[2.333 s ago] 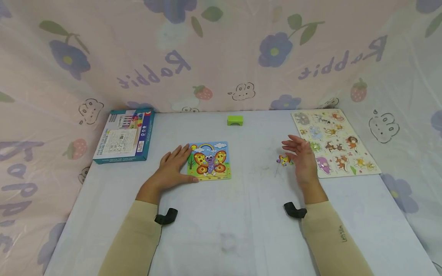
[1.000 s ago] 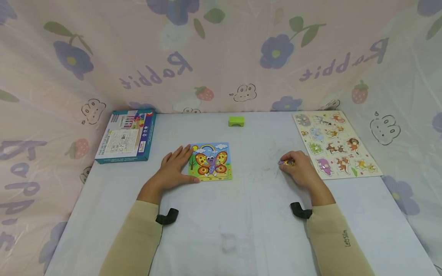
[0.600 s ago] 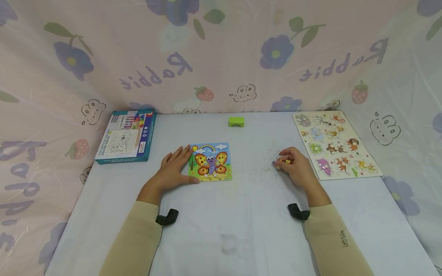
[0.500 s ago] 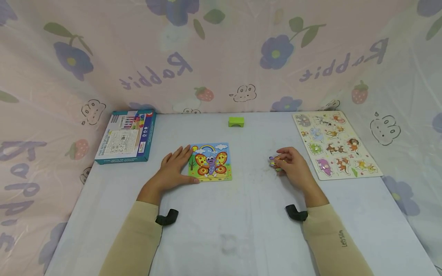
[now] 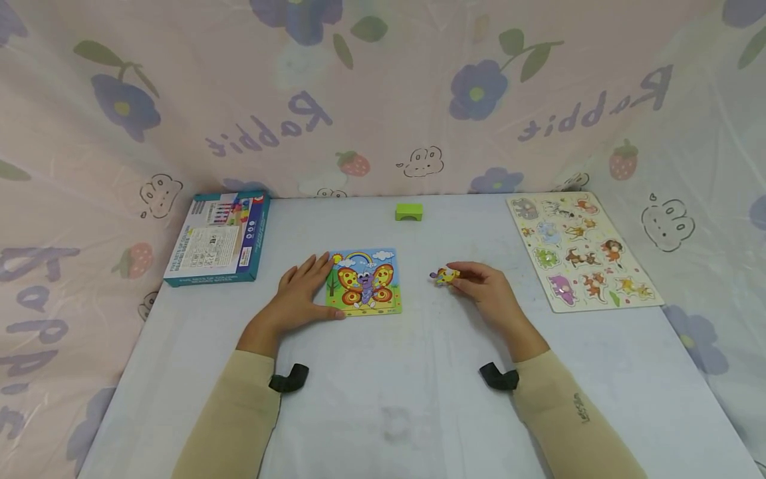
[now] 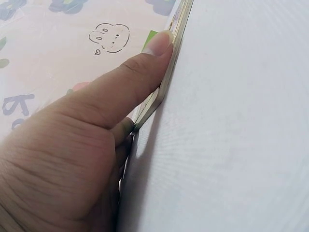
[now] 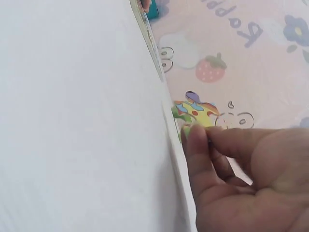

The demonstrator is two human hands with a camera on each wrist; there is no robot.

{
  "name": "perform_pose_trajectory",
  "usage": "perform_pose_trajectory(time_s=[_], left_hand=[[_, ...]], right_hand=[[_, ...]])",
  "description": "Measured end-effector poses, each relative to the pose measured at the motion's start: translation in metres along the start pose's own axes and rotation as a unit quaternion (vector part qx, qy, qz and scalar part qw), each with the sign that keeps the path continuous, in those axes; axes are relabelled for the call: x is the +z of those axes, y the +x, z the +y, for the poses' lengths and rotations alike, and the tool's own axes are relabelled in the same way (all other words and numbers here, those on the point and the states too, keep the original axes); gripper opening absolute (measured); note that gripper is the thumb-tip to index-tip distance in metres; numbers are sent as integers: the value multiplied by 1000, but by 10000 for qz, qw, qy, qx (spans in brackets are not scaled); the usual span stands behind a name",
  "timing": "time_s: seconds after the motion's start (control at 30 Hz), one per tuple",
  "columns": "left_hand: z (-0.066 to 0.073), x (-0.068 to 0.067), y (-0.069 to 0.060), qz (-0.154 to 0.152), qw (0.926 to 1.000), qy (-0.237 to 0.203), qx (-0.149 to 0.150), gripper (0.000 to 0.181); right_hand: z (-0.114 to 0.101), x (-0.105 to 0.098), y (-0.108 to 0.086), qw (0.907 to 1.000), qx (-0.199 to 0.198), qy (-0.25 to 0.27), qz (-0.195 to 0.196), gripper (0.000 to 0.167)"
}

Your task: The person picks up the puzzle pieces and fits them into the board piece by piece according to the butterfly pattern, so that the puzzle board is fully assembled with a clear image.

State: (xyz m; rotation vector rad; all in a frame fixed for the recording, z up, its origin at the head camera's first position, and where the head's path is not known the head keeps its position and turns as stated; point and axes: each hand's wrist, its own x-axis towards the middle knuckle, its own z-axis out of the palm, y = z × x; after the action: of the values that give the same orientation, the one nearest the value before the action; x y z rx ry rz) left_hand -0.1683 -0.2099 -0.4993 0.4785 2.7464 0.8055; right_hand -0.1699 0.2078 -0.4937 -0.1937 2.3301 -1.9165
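In the head view, my left hand rests at the left side of a square butterfly jigsaw puzzle. Its fingers are stretched out along the puzzle's left edge, and the thumb lies on the lower edge, as the left wrist view also shows. To the right of the puzzle, my right hand pinches a small yellow, spotted animal-shaped piece between thumb and fingers. Part of that piece is covered by the fingertips. The right wrist view shows its purple end, red spots and a green part near the fingers.
A light green arched block stands at the back of the white table. At the back left lies a teal-edged box. An animal puzzle board lies at the right. A patterned curtain borders the table.
My right hand has taken hold of the yellow animal-shaped piece from the table and carried it left, towards the butterfly puzzle. My left hand has stayed at the puzzle's edge.
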Motion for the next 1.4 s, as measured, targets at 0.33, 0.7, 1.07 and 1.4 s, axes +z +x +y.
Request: perform_pose_trajectory(time_s=[0.33, 0.7, 1.07, 1.4], left_hand=[[2, 0, -1, 12, 10000, 15, 10, 124], [0, 1, 0, -19, 10000, 18, -86, 122], [4, -2, -1, 35, 9998, -179, 12, 124], [2, -1, -1, 17, 9999, -112, 39, 124]], right_hand=[[-2, 26, 4, 9997, 89, -133, 188, 24], [-7, 61, 13, 9997, -94, 202, -85, 24], [-12, 93, 28, 9987, -307, 342, -236, 22], [-12, 110, 40, 9993, -120, -321, -137, 20]])
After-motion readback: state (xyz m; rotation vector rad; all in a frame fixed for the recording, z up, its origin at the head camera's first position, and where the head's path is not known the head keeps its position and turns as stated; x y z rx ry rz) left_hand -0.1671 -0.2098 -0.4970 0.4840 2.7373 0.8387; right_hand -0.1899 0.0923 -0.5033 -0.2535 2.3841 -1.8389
